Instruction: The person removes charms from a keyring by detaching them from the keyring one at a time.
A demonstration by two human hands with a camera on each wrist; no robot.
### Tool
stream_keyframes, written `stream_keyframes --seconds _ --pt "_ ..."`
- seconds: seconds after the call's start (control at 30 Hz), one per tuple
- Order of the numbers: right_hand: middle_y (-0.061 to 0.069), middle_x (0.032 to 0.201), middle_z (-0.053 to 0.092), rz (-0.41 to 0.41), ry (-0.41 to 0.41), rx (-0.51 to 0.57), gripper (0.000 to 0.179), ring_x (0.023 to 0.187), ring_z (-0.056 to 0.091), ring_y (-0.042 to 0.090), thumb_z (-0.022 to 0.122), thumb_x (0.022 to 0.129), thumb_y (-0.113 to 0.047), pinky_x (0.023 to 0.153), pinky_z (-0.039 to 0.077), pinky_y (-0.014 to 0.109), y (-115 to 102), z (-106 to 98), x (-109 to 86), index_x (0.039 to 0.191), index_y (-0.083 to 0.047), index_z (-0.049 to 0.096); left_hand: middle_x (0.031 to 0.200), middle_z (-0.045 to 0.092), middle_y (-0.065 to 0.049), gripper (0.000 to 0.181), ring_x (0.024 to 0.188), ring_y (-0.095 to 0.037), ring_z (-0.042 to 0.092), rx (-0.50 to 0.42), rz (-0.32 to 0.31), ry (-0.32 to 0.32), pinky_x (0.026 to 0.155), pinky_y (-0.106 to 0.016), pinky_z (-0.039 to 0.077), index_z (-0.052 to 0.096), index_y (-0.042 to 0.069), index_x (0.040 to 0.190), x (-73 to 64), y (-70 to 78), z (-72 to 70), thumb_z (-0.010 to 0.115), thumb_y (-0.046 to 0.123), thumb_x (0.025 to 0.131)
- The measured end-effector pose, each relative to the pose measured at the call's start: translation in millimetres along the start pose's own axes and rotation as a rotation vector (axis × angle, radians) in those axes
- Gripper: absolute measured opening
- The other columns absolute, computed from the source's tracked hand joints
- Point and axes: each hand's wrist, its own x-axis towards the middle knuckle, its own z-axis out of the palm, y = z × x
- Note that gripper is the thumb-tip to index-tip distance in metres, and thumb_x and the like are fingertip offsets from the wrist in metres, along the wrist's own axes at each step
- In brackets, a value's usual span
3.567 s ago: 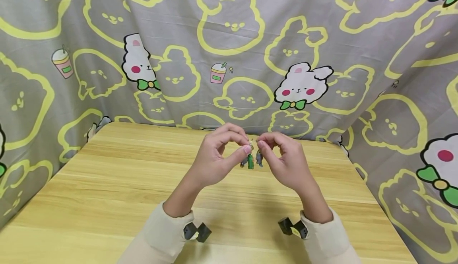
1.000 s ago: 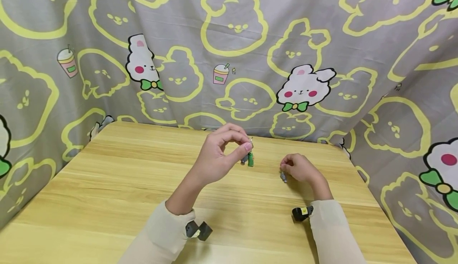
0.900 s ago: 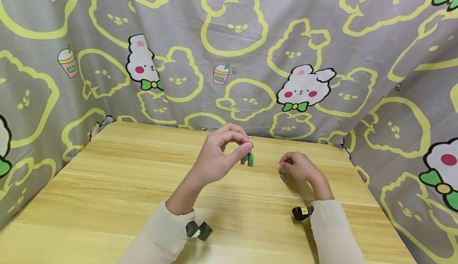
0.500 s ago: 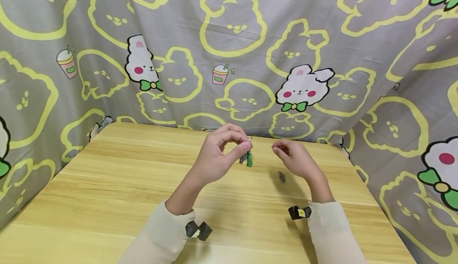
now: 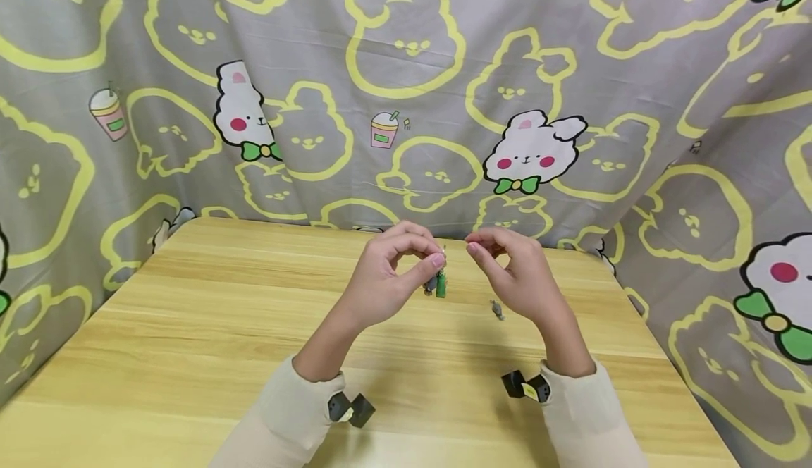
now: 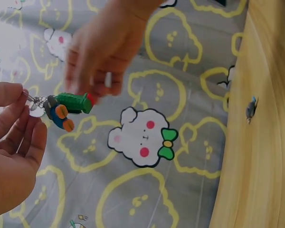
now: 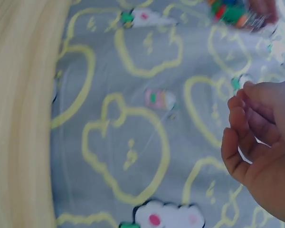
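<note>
My left hand (image 5: 393,271) pinches a metal ring between thumb and fingertips above the table. From it hang small keychain charms: a green one (image 6: 73,102) with a red end, and a dark blue-grey one (image 6: 59,114) with orange parts. My right hand (image 5: 514,271) is just to the right of them, raised, its fingers loosely bent around nothing. In the right wrist view its thumb and forefinger tips come near each other. Below the right hand, a small grey-blue charm (image 5: 497,309) lies on the table by itself.
The wood-grain table (image 5: 222,355) reaches back to a grey curtain (image 5: 304,52) printed with yellow outlines and white rabbits, which also hangs at both sides. Small black cameras (image 5: 350,409) sit on both wrists over beige sleeves.
My right hand carried the grey-blue charm away from the ring, set it on the table to the right, then let go, rose and moved back left toward the keychain. The left hand stayed put.
</note>
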Motion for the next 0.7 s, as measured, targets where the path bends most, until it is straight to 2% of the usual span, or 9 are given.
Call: stream_keyframes --seconds 0.2,0.37,0.7 --pt "-0.006 0.087 0.069 -0.083 0.003 0.053 0.013 0.075 0.060 0.008 0.071 0.095 -0.002 0.063 0.049 0.024 -26 -1 1.0 0.107 -0.006 0.073 0.102 0.062 -0.003 0.004 0.096 -0.019 0.060 0.037 -0.006 -0.020 0.086 -0.035 0.055 0.074 0.003 0.093 -1.5 0.1 0.6 0.071 0.004 0.096" --pt "-0.006 0.086 0.067 -0.132 0.023 0.049 0.014 0.073 0.058 0.008 0.072 0.093 0.001 0.062 0.048 0.025 -30 0 0.7 0.106 -0.006 0.074 0.102 0.062 -0.003 0.006 0.096 -0.018 0.061 0.047 -0.008 -0.033 0.086 -0.035 0.055 0.074 0.005 0.091 -2.6 0.9 1.6 0.071 0.004 0.096" --pt "-0.003 0.090 0.070 -0.139 -0.008 0.110 0.015 0.077 0.061 0.008 0.070 0.094 0.002 0.066 0.051 0.025 -33 2 -1.5 0.105 -0.009 0.072 0.103 0.062 -0.003 0.005 0.096 -0.018 0.062 0.040 -0.021 -0.049 0.086 -0.036 0.055 0.075 0.001 0.095 -1.4 3.6 4.4 0.071 0.004 0.096"
